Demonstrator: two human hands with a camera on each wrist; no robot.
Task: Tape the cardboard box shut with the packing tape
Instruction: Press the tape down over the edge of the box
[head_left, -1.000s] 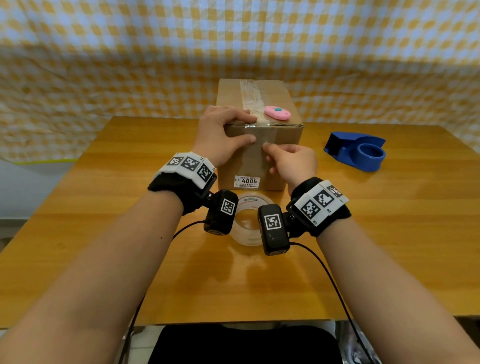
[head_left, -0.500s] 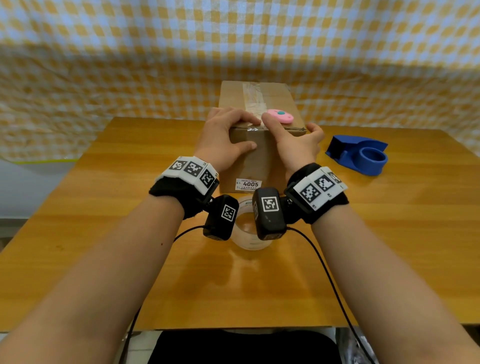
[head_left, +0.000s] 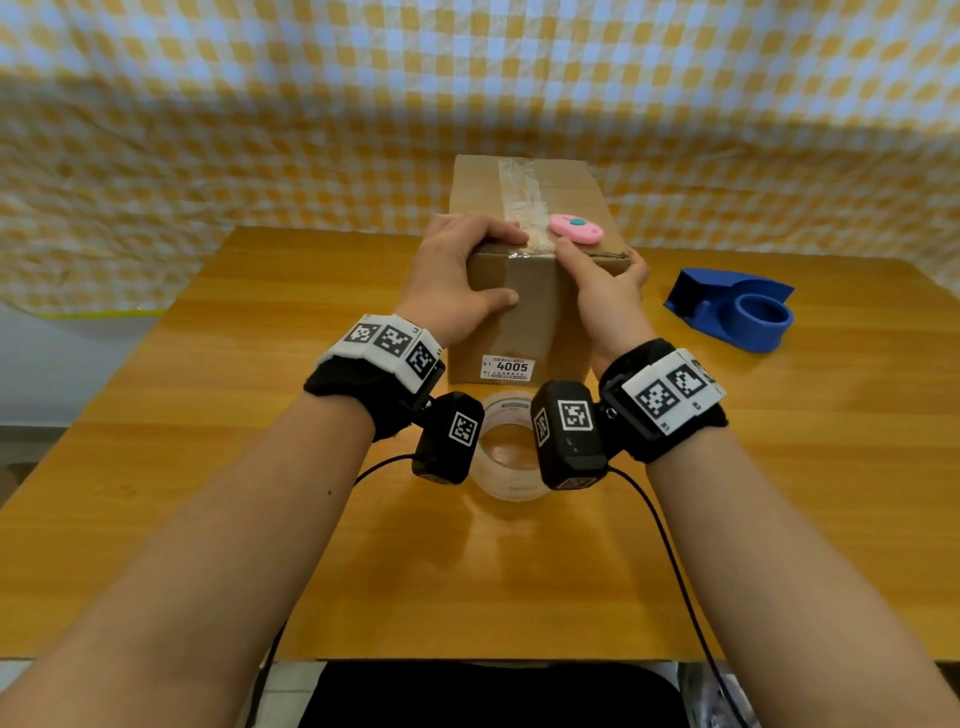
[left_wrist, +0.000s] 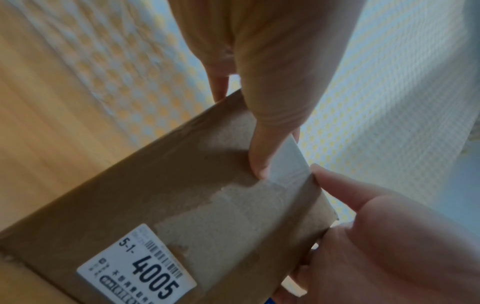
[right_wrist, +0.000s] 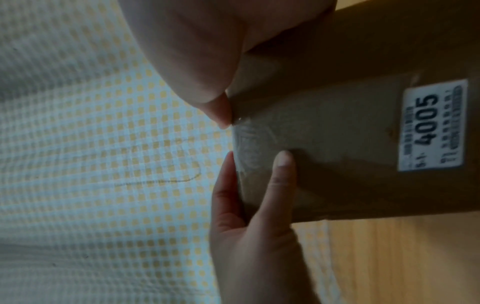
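A closed cardboard box (head_left: 524, 317) labelled 4005 stands on the wooden table (head_left: 260, 415). A clear tape strip (head_left: 521, 202) runs along its top seam and folds over the near edge onto the front face (right_wrist: 249, 139). My left hand (head_left: 460, 275) grips the near top-left edge, with fingers on top and thumb (left_wrist: 259, 162) on the front. My right hand (head_left: 605, 291) holds the near top-right corner; its thumb presses the top edge beside the tape and its fingers wrap the right side. The clear packing tape roll (head_left: 511, 457) lies flat between my wrists.
A pink cutter (head_left: 576, 229) lies on the box top just beyond my right thumb. To the right of the box on the table sits a blue tape dispenser (head_left: 737, 309). A yellow checked cloth (head_left: 311, 104) hangs behind the table.
My right hand has moved from the middle of the box's front face up to the near top-right corner. The left hand has kept its hold.
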